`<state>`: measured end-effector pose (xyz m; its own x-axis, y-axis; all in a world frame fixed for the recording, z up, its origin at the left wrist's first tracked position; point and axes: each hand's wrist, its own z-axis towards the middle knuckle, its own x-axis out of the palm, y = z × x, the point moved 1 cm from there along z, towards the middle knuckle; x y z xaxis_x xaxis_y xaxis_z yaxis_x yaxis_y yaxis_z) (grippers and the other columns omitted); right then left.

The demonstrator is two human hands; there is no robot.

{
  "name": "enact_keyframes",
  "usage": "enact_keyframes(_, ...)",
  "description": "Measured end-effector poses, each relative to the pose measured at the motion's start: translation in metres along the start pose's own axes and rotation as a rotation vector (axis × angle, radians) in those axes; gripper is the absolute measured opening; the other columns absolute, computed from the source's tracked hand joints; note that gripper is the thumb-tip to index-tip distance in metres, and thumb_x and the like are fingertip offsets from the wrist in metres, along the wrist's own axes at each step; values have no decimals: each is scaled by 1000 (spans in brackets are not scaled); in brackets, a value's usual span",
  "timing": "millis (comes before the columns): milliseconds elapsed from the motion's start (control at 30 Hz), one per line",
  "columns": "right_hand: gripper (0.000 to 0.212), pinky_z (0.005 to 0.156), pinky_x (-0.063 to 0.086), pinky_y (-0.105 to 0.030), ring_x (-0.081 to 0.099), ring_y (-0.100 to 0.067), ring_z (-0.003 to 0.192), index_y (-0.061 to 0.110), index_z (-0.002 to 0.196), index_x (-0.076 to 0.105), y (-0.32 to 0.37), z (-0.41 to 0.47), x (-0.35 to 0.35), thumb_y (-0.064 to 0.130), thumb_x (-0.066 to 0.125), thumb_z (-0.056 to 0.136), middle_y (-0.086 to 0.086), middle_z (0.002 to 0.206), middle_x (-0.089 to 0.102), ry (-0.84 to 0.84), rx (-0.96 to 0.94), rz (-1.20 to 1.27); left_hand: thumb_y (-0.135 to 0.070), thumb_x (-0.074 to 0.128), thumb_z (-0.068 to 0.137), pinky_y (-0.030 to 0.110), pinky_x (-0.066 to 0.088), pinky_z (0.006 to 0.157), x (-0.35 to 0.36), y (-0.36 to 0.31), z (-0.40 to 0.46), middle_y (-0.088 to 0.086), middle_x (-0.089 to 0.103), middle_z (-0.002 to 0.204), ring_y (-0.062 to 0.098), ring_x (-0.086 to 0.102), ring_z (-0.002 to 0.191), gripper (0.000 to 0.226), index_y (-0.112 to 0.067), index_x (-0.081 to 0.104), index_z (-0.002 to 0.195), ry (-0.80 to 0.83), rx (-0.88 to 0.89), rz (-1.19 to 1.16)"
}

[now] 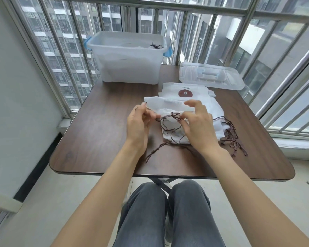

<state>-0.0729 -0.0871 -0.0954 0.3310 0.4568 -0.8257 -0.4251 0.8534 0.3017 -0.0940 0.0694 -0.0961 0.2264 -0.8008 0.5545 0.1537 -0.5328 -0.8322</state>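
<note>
Our left hand (pixel 140 125) and right hand (pixel 197 125) each pinch the thin brown knotted cord (pixel 175 116); it hangs over white fabric drawstring bags (pixel 169 104).

Bright, lit evenly by daylight through the railing (pixel 185 10) ahead. Only soft, faint shadows on the bench (pixel 100 139). Slightly motion-blurred at the left hand (pixel 139 123). Strongly bowed toward the edges.

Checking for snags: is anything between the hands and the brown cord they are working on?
Nothing visible. The left hand and right hand pinch the knotted brown cord directly, over the white fabric pouch; other loose brown cords lie on the dark wooden table further right.
</note>
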Motion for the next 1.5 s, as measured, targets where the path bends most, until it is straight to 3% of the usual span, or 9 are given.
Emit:
enact_keyframes(167,15,89,31,-37,37,-28,119,9,90,68,1,-1,0,19,56,90,-10,129,43,-18,109,25,-22,60,90,15,34,53,-1,1,-3,-14,45,51,-1,40,47,24,-17,46,71,34,212,786)
enact_keyframes(233,15,88,31,-36,37,-29,119,10,91,68,1,-1,-1,21,57,90,-11,128,44,-22,126,35,-24,70,82,13,42,59,0,-1,-3,-10,59,64,-2,49,53,18,-15,55,79,137,316,1038)
enact_keyframes(300,16,89,32,-36,40,-30,116,9,89,68,1,-1,-2,22,58,90,-12,125,45,-39,128,37,-27,73,79,27,51,73,0,-1,-2,2,70,79,10,63,69,18,-13,65,88,224,406,1276)
enact_keyframes(367,16,88,34,-36,43,-31,112,8,88,68,2,0,-3,22,59,89,-13,122,48,-61,116,41,-31,68,83,35,51,74,4,-4,-3,5,72,88,24,66,82,19,-15,70,93,262,473,1460)
enact_keyframes(567,17,71,48,-38,51,-26,98,6,87,64,3,-1,-10,21,57,91,-9,108,50,-96,101,51,-35,46,95,29,28,58,12,-16,-11,-1,63,96,27,61,86,20,-23,62,97,141,613,1767)
enact_keyframes(700,16,59,47,-35,53,-26,94,7,87,63,8,-4,-9,22,58,90,-9,106,51,-103,86,-29,-24,44,93,30,30,56,15,-17,-16,2,51,102,29,55,87,19,-16,61,91,107,569,1839)
enact_keyframes(1100,11,63,31,-33,54,-29,78,12,72,62,2,-9,-10,11,72,75,-7,89,55,-170,33,-234,-4,49,85,31,24,74,0,-16,-10,3,49,99,23,41,91,21,-4,68,78,50,534,1696)
enact_keyframes(1333,14,72,44,-36,55,-28,77,9,84,60,-5,-10,-10,21,57,90,-5,89,48,-29,141,55,-15,53,93,23,35,68,-5,-16,-11,3,49,84,19,49,72,20,-11,52,73,310,348,1272)
enact_keyframes(1500,14,71,39,-29,49,-16,69,14,78,54,5,-10,-12,20,55,91,-4,84,51,9,226,285,-22,54,94,16,36,55,4,-18,-14,-4,52,69,7,48,56,21,-12,53,75,269,224,1105)
